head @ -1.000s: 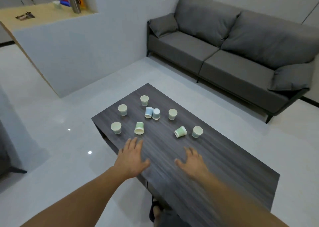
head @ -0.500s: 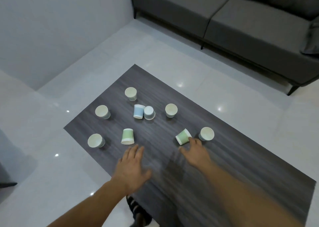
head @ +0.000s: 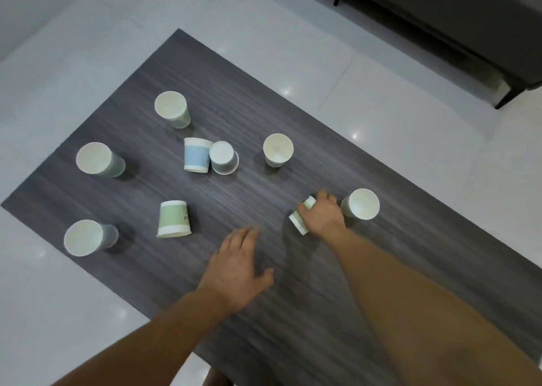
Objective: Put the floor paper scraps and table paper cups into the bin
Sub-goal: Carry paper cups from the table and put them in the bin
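Tipped green cup (head: 299, 222) lies on its side midway between the tabletop's (head: 234, 92) long edges, long axis slanting from rim near-left to base far-right; right hand (head: 324, 214) grip curled round it from above; left hand (head: 237, 264) grip spread, empty, nearer the upside-down green cup (head: 173, 219).

I see the right hand (head: 321, 214) curled round a tipped green cup (head: 300, 225) on the dark table (head: 293, 312), with an upright cup (head: 362, 203) just beside it. The left hand (head: 237, 264) is spread flat, fingers straight, near an upside-down green cup (head: 173, 218). Farther off, a blue cup (head: 196, 155) touches a pale cup (head: 223, 156).
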